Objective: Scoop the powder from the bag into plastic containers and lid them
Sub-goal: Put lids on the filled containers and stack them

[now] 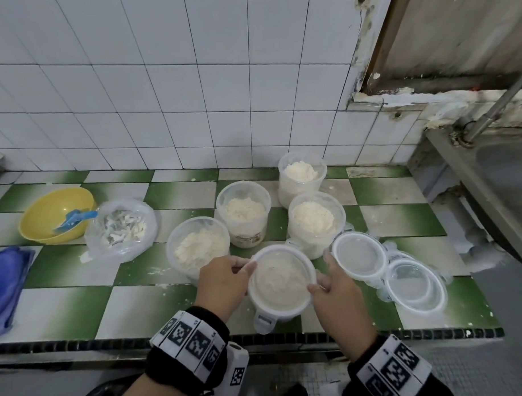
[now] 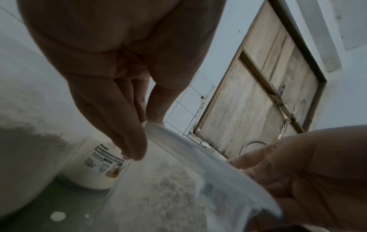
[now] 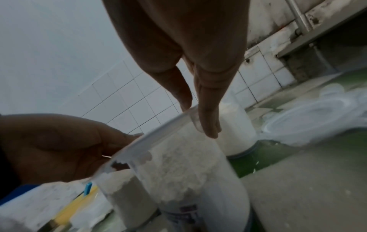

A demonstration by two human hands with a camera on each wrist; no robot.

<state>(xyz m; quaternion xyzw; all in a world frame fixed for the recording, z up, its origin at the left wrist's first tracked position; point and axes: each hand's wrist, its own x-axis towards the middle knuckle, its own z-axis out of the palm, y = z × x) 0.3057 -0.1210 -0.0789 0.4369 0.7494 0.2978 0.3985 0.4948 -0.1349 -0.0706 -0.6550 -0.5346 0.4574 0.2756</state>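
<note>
1. I am holding the lid [image 1: 282, 278] over the nearest container [image 1: 275, 311] at the front edge of the green-and-white tiled counter [image 1: 80, 308]; my left hand [image 1: 224, 283] is pinching the lid's left rim between thumb and fingers, and my right hand [image 1: 338, 293] is pinching its right rim in the same way
2. The lid is lying on the container's mouth; whether it is seated I cannot tell, and a latch tab [image 1: 262, 322] is hanging at the near side
3. Just beyond, four open containers are standing filled with powder: one beside my left hand [image 1: 197, 244], one behind it [image 1: 244, 213], one near my right hand [image 1: 315, 222], one by the wall [image 1: 302, 174]
4. To the right, spare lids [image 1: 359, 255] are lying overlapped
5. To the left, the powder bag [image 1: 121, 228] is sitting crumpled beside a yellow bowl [image 1: 44, 217] holding a blue scoop [image 1: 75, 219]
6. A blue cloth [image 1: 5, 283] is lying at the far left edge
</note>
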